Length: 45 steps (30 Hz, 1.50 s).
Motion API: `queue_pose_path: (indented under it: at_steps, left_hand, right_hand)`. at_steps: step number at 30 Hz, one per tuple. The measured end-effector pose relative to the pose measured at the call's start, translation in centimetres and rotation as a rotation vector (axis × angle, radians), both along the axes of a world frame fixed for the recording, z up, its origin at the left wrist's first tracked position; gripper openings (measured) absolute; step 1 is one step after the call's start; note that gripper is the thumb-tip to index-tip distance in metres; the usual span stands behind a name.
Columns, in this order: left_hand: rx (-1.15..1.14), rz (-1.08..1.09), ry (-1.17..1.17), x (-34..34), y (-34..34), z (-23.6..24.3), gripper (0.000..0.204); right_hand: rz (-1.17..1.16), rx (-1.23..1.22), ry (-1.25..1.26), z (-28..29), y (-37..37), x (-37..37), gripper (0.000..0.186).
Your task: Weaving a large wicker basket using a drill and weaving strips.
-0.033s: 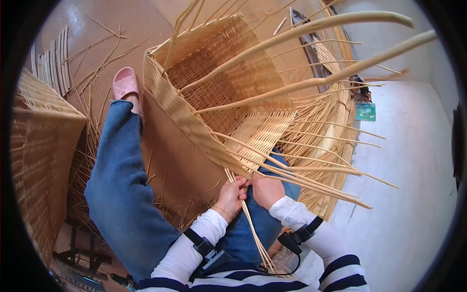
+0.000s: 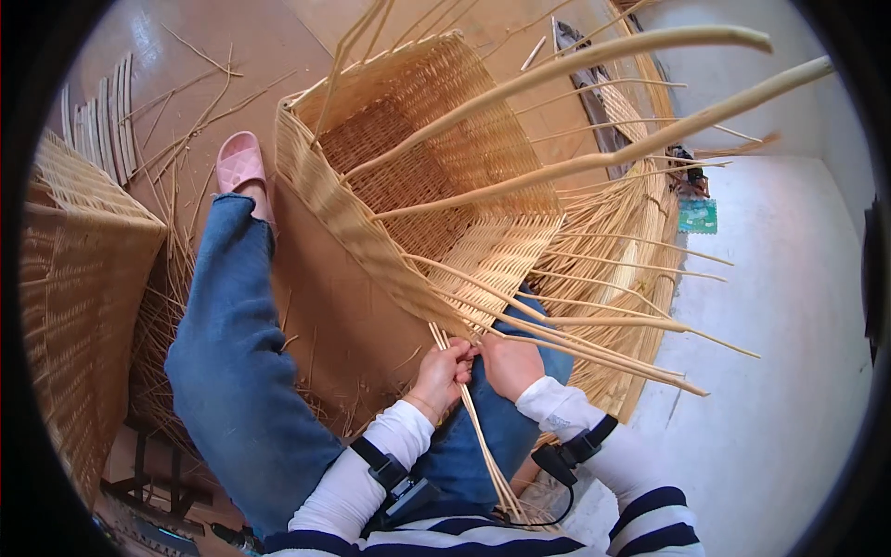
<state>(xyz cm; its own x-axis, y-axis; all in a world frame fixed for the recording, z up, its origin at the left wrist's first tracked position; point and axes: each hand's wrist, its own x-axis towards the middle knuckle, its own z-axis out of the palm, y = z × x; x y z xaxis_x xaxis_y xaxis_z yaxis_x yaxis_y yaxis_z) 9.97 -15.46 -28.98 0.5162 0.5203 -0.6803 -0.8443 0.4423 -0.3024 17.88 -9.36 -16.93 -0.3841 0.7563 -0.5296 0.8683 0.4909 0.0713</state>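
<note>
A square wicker basket [image 2: 418,241] lies tilted, open top toward me, long pale rods [image 2: 594,167] jutting from its rim. My left hand [image 2: 441,379] is closed on a bundle of thin willow rods [image 2: 487,446] at the basket's near corner; the rods run down past my wrist. Right beside it, my right hand [image 2: 510,367] is curled closed against that same corner, over my right leg. Its fingertips are hidden, so I cannot make out what they grip.
Another wicker basket [image 2: 88,316] stands at the left edge. Loose rods [image 2: 580,274] lie heaped to my right, beside a pale wall or floor surface [image 2: 761,390]. Sticks [image 2: 107,121] and scraps lie on the brown floor. My left foot wears a pink slipper [image 2: 239,162].
</note>
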Motion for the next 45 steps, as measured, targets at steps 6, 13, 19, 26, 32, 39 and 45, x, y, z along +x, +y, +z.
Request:
queue_pose_path:
  at_steps: [6, 13, 19, 26, 32, 39, 45]
  left_hand:
    - [0.023, -0.013, -0.011, -0.9, -0.3, 0.5, 0.006]
    - [0.006, 0.044, 0.338, -5.9, -1.1, 0.2, 0.011]
    - [-0.015, 0.266, 0.578, -12.2, -1.1, 0.1, 0.013]
    - [-0.155, 0.465, 0.858, -20.1, -0.4, -0.7, 0.016]
    - [0.150, 0.299, 1.009, -18.6, 0.5, 0.2, 0.031]
    - [0.328, 0.055, 0.846, -13.7, -0.9, 1.9, 0.039]
    - [0.368, 0.175, 0.732, -14.1, -1.3, 3.3, 0.041]
  right_hand:
    - [0.067, 0.177, 0.278, 3.9, -2.4, 0.1, 0.010]
    - [-1.451, -0.427, 0.953, -1.1, -8.4, 0.0, 0.032]
    - [-1.927, -0.349, 1.613, -11.6, -3.4, -0.3, 0.037]
    - [-1.575, 0.078, 1.610, -14.7, 4.8, 10.1, 0.025]
    - [-1.535, -0.001, 1.694, -15.9, 7.4, 12.8, 0.024]
    - [-0.937, -0.272, 1.238, -4.4, -6.4, -3.3, 0.016]
    - [-0.094, -1.541, 1.882, 15.7, -12.2, -12.8, 0.016]
